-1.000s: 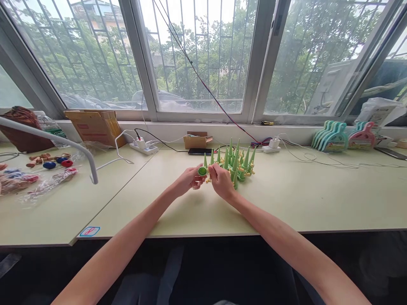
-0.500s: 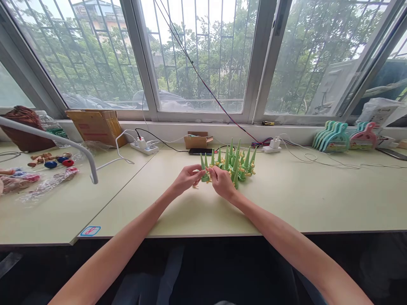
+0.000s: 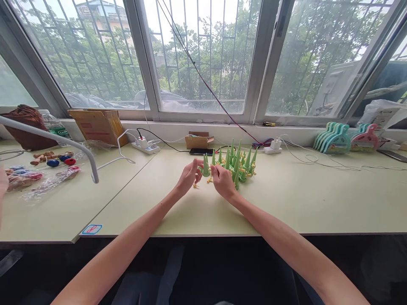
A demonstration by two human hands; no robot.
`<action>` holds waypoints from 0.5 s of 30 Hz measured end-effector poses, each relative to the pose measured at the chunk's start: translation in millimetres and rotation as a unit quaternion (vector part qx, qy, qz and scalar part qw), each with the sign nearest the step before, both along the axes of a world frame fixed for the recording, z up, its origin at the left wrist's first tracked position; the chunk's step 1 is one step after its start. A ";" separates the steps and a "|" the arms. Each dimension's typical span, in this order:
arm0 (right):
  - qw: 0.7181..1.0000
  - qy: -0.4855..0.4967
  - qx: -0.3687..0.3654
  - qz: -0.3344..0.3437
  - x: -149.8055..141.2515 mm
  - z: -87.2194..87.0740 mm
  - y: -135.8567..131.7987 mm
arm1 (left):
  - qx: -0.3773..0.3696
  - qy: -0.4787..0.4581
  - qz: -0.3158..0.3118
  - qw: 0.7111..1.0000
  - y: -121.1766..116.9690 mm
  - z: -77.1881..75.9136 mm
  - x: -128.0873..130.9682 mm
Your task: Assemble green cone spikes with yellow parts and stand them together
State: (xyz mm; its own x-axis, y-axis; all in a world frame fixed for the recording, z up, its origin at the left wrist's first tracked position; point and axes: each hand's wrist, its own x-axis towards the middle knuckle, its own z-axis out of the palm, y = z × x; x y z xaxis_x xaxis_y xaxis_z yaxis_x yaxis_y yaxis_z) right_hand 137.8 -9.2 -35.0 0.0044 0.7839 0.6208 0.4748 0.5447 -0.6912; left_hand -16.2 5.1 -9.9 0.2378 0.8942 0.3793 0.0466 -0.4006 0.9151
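Note:
In the middle of the table, my left hand (image 3: 188, 177) is closed on a green cone (image 3: 206, 167) with a round base, its fingers at the cone's left side. Close on the other side, my right hand (image 3: 223, 181) is closed in a pinch at the cone's right edge. Its fingertips hide whatever is between them. Several more upright green cones with small yellow pegs (image 3: 243, 163) stand grouped just behind and right of my right hand. Small loose yellow pieces (image 3: 209, 180) lie on the table between my hands.
A phone (image 3: 201, 151) and a small open carton (image 3: 199, 140) sit behind the cones. Power strips (image 3: 145, 146) with cables line the window side. At left are a lamp arm (image 3: 85, 154), wooden pieces and bagged items. Teal hangers (image 3: 333, 139) stand at right. Another person's hand (image 3: 2, 183) shows at the left edge.
The held cone has risen slightly and shifted right, and my left hand has turned more upright around it. My right hand has hardly moved. Another person's hand has appeared at the left edge.

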 end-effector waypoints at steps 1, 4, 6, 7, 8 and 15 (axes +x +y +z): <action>1.000 0.004 0.003 -0.001 0.6 0.3 -0.1 | -0.010 -0.008 0.014 1.000 0.2 0.9 -0.3; 1.000 0.005 0.019 -0.001 2.9 0.1 0.7 | -0.053 0.006 0.035 0.998 1.0 2.2 -2.2; 1.000 -0.006 0.027 0.005 3.8 -0.8 1.6 | -0.099 0.021 0.000 0.995 1.2 2.2 -3.6; 0.999 -0.012 0.028 0.010 4.0 -1.5 1.9 | -0.123 0.024 -0.032 0.992 1.0 2.1 -4.2; 0.999 -0.017 0.026 0.015 4.0 -2.1 2.3 | -0.144 0.024 -0.068 0.987 0.6 2.2 -4.7; 0.999 -0.032 0.012 0.029 3.8 -5.5 1.9 | -0.191 -0.004 -0.195 0.962 -4.3 6.3 -8.7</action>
